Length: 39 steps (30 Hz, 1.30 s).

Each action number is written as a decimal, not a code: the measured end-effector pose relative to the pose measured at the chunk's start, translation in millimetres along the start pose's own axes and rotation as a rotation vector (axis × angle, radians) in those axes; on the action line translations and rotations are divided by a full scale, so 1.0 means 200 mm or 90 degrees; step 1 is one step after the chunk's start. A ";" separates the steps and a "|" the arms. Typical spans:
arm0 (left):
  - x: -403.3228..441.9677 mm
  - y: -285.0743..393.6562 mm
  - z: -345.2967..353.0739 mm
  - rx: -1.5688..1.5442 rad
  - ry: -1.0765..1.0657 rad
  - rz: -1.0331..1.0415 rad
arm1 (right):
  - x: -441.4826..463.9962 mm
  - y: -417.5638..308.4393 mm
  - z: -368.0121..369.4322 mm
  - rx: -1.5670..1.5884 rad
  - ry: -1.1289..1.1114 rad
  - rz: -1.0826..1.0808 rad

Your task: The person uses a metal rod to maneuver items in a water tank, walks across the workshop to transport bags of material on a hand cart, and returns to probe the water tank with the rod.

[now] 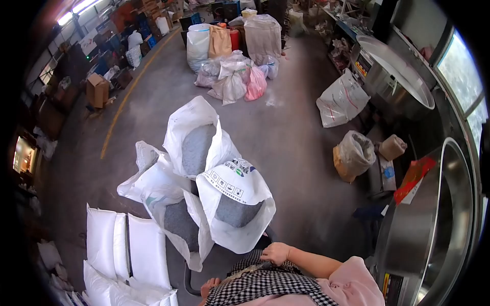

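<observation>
Floor, smooth and grey, spreads through a cluttered workshop, with a yellow line on the left and round steel vats on the right. Tied and open bags cluster farther off. Three open sacks stand together just in front of the person; plump, closed white packs lie stacked to their left. The right hand is curled at the waist, near the sacks; whether it grips the dark strip beneath it cannot be told. The left hand shows only partly past the apron, so its opening and any hold cannot be told. The vats are shiny, the sacks creased white plastic with slack, folded rims, one printed with symbols; the apron is black-and-white check, and fine grey granules fill the sacks' mouths.
</observation>
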<state>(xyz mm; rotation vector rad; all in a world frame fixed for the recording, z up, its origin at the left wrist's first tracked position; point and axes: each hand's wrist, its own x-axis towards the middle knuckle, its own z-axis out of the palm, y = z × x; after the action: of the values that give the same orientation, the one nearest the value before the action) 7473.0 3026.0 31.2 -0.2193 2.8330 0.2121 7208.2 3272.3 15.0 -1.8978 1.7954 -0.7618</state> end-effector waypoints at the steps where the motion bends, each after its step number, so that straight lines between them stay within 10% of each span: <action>1: 0.04 0.01 0.02 0.005 0.001 0.001 | -0.01 0.05 -0.03 -0.002 -0.005 0.000; 27: 1.03 0.33 -0.13 0.043 0.042 -0.163 | 0.21 1.14 -0.86 0.018 -0.193 -0.169; 39: 1.58 0.03 -0.26 0.020 0.167 -0.152 | 0.61 1.59 -1.13 0.006 -0.048 -0.160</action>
<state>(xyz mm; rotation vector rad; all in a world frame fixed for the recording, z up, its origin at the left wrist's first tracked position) 7159.0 2981.8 -13.4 -0.6159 3.0278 0.0920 6821.3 3140.2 -2.3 -2.1420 1.5231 -0.7692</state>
